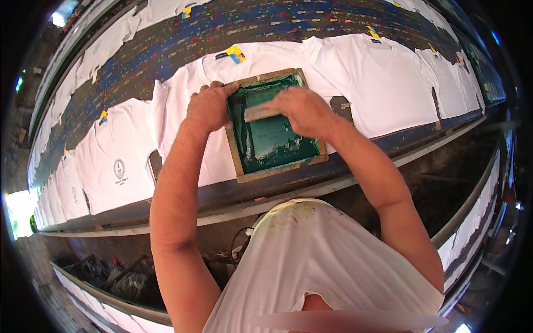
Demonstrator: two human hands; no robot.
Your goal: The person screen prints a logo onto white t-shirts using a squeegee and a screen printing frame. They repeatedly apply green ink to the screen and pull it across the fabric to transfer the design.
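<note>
Wooden frame, left hand gripping, right clenching squeegee

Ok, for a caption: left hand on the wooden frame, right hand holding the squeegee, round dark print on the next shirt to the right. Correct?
No, the head view shows that print on the next shirt to the left, not right. Left hand on the wooden frame, right hand holding the squeegee: correct.

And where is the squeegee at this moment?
In the head view, the squeegee is near the centre, held by the right hand inside the wooden-framed printing screen, to the right of the left hand at the frame's upper-left side.
</note>
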